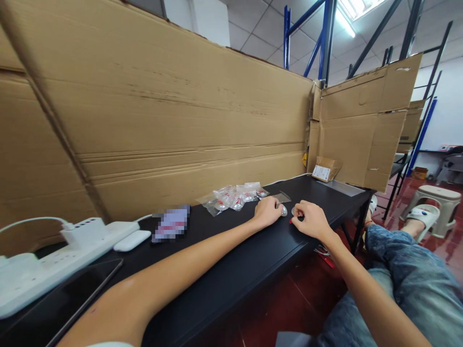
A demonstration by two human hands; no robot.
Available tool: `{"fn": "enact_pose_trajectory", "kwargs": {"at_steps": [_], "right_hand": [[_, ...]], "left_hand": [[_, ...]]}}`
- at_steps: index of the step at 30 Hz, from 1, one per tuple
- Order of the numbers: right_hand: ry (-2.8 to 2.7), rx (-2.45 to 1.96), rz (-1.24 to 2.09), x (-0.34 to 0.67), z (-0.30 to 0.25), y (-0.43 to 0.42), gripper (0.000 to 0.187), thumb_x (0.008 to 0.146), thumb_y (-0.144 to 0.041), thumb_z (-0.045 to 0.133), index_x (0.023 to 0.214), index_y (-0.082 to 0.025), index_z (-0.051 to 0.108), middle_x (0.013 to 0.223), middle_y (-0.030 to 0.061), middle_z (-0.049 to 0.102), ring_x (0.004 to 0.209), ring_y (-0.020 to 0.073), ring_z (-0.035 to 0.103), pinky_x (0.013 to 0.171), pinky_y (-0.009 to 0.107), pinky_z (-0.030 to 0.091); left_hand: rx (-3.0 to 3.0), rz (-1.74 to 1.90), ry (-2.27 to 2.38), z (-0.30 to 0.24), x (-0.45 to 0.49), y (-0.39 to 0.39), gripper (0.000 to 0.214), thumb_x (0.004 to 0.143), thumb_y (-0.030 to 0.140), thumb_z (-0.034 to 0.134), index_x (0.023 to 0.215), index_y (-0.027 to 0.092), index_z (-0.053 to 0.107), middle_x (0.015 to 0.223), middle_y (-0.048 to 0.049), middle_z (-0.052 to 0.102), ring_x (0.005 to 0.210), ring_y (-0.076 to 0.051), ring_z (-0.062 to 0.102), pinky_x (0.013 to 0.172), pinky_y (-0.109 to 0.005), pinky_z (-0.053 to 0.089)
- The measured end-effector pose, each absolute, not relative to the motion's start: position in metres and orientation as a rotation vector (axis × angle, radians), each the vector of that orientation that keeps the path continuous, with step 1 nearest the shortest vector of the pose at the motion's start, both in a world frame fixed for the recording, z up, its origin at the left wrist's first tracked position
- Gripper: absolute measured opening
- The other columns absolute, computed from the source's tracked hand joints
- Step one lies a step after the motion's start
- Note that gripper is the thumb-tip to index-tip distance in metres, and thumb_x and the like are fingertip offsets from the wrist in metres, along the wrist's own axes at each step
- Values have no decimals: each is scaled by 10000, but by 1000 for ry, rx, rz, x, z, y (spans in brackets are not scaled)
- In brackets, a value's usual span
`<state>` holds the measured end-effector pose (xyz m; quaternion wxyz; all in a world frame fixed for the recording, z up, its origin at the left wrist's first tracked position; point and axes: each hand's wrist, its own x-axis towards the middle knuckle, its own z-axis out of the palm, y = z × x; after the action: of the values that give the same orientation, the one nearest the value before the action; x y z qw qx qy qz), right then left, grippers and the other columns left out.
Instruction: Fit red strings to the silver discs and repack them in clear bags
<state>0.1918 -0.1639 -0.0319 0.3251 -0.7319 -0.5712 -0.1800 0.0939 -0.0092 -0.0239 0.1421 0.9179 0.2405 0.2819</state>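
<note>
My left hand (268, 210) rests on the black table (231, 270) with its fingers curled round a small white rounded piece (284, 210). Just to its right, my right hand (308, 218) is closed in a pinch on a small red and white part (291, 220) at the table's front edge. Behind the hands lies a row of several small clear plastic bags (233, 197) with red and white parts inside. An empty clear bag (282, 196) lies flat beside them.
A tall cardboard wall (162, 111) stands along the table's back. A white power strip (54, 250), a white pod (132, 240), a dark tablet (72, 294) and a blurred card (170, 223) lie at left. A small cardboard box (324, 169) sits far right. Stools (432, 200) stand beyond my knees.
</note>
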Motion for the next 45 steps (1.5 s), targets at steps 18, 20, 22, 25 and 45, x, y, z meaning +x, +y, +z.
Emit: {"fn": "enact_pose_trajectory", "kwargs": {"at_steps": [18,20,22,25,45], "right_hand": [[-1398,-2053,-277,226,-41,-141,74,816,-171,608,776,-209,658,743,18,611,701,153,567,658,243,365],[-1427,-2067,-267,227,-41,-136,117,829,-135,558,757,-203,622,739,23,624,710,157,579,656,241,362],[-1460,-2074,-289,228,-41,-132,136,850,-121,512,768,-196,589,769,41,642,734,167,594,659,245,362],[-1510,-2086,-343,228,-43,-127,114,886,-138,472,818,-186,551,835,85,661,762,191,612,658,260,360],[-1378,-1518,266,228,-39,-146,176,752,-307,615,821,-154,664,737,35,679,657,139,590,615,237,435]], "left_hand": [[2767,851,553,-26,92,-15,195,808,303,570,916,214,707,986,-85,641,979,-259,573,834,-365,465],[2802,920,341,-27,92,-15,249,841,254,527,1017,207,697,1053,-84,643,1035,-249,543,924,-379,438],[2832,927,106,-27,91,-16,278,855,207,500,1059,204,689,1127,-77,643,1086,-244,516,987,-388,402],[2839,829,-24,-26,89,-20,284,871,183,466,1040,203,694,1116,-78,663,1097,-245,519,998,-395,395],[2874,833,236,-28,89,-21,302,900,228,426,1048,196,688,1022,-100,691,1008,-266,556,927,-394,392]]}}
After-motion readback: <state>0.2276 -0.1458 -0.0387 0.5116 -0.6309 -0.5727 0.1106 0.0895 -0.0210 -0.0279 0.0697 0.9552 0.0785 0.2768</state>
